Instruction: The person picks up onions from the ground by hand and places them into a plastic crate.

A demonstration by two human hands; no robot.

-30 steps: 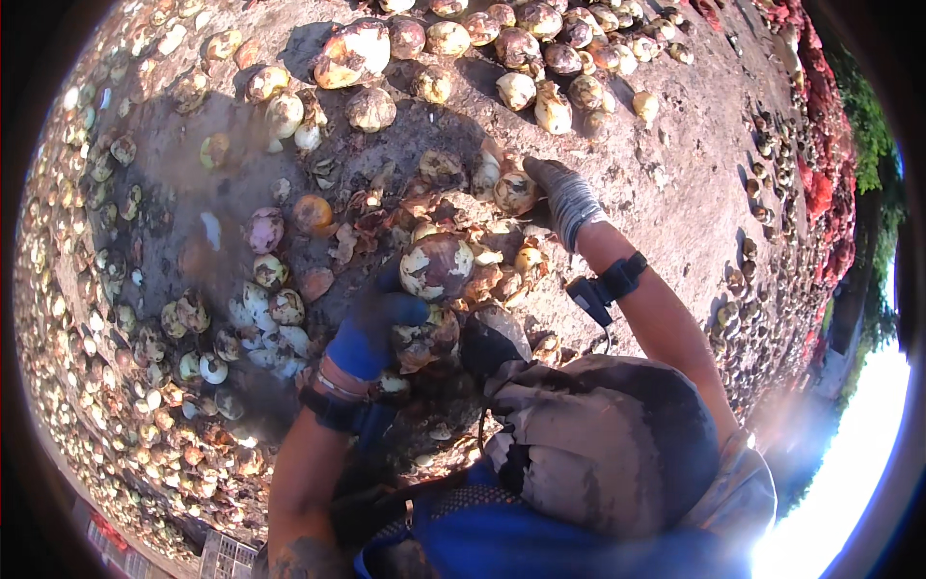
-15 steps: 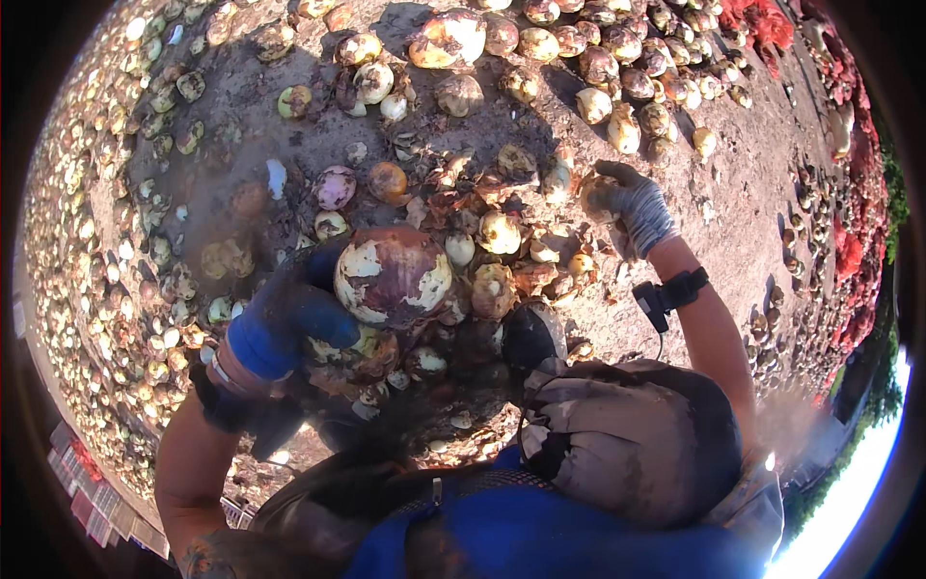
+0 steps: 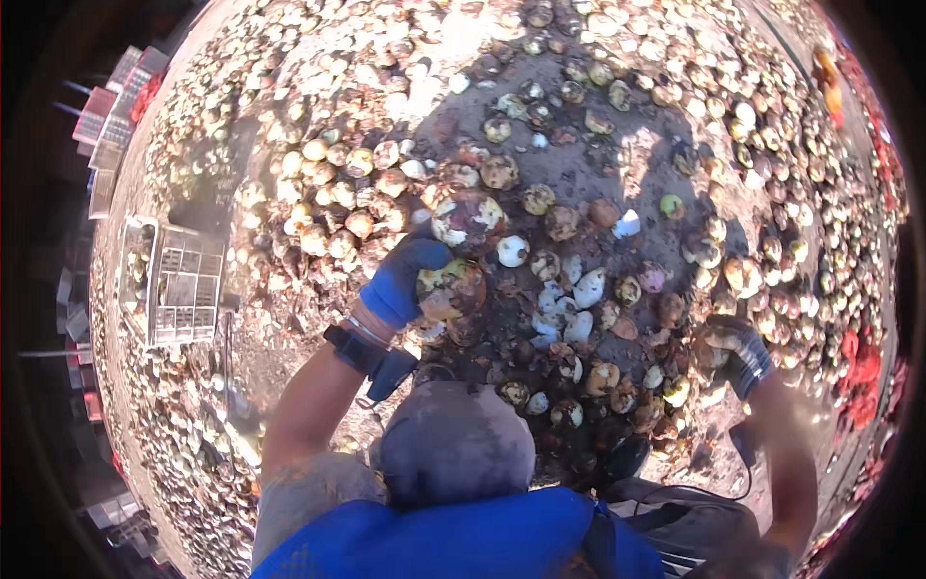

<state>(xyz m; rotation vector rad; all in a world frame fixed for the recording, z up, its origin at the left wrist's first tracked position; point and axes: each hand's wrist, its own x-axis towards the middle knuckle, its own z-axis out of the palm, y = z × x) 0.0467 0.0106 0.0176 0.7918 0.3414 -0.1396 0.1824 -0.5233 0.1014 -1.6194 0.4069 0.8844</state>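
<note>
My left hand [image 3: 403, 280], in a blue glove, is closed on a large onion [image 3: 468, 220] with patchy purple and white skin. Its thumb lies along the near side; the other fingers are partly hidden. Just below this onion and beside the glove sits a yellow-green onion [image 3: 451, 288] with torn skin. My right hand [image 3: 733, 349], in a dirty grey glove, is curled low over the ground at the right. What its fingers hold, if anything, cannot be made out. Between my hands lie white onion pieces [image 3: 569, 314], loose skins and a small white onion [image 3: 512, 251].
A pale plastic crate [image 3: 185, 285] stands at the left. Onions spread thickly over the soil on all sides. Red netting [image 3: 858, 381] lies along the right. Near me are a rounded grey cloth shape [image 3: 453, 439] and blue cloth [image 3: 434, 540].
The view has swung left, bringing the crate into sight. The large onion stays with my left hand, now farther from my body. My right hand appears lower in the picture, still curled.
</note>
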